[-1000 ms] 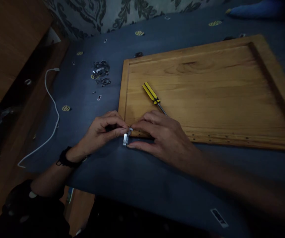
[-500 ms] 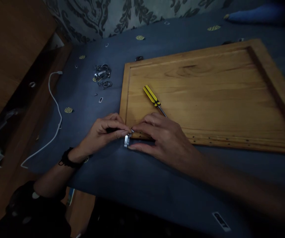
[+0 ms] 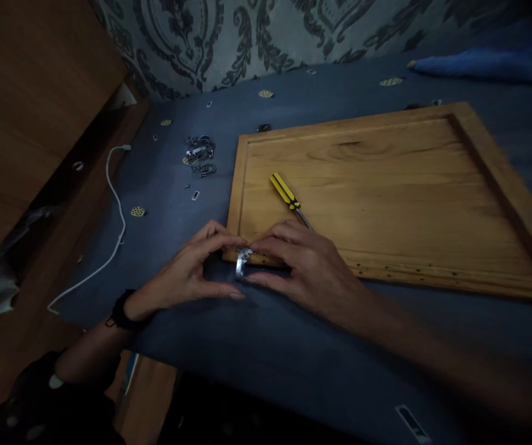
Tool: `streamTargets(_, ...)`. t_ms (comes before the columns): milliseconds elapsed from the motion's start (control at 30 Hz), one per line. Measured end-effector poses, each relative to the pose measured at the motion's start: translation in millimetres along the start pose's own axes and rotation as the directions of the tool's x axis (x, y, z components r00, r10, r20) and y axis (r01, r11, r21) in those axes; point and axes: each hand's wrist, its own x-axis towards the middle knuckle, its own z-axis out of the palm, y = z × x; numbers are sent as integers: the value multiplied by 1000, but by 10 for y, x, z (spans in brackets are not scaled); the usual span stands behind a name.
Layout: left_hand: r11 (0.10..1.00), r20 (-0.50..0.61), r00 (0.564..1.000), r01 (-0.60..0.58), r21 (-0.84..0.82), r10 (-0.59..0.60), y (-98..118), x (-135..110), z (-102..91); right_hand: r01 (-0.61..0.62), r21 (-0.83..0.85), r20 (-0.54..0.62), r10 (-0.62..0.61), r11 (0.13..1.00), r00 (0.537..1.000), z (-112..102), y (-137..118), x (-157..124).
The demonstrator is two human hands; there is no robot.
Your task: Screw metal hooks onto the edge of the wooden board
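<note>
as the left hand (image 3: 189, 267) gapes, the right hand (image 3: 311, 262) grips a bracket (image 3: 240, 264) at the panel edge (image 3: 405, 278) beside open cloth (image 3: 256, 346)

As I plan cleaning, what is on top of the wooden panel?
A yellow-handled screwdriver lies on the wooden panel, its tip hidden by the right hand. A metal bracket is at the near edge. Whatever else that hand covers cannot be seen.

Dim scene; right-hand corners near black; right forearm (image 3: 432, 346) blurred; glint on metal bracket (image 3: 240, 267).
</note>
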Motion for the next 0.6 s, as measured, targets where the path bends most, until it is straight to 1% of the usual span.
streamTargets(100,996,-9,1000,-3,87,4,22,-30,57,4,5,-38,-4,1000,999,4,-5,1)
streamTargets(200,993,-22,1000,-14,120,17,13,-39,84,-2,34,-67,4,999,998,6,-29,9)
streamTargets(367,993,-40,999,-11,113,16,-3,-31,76,28,65,-82,-23,998,996,2,-64,23)
streamTargets(500,997,-44,999,5,80,-1,6,-22,77,34,58,-87,-29,998,996,-3,-82,29)
streamTargets(600,998,-60,998,-4,60,8,6,-20,83,38,57,-85,-33,998,996,-9,-97,34)
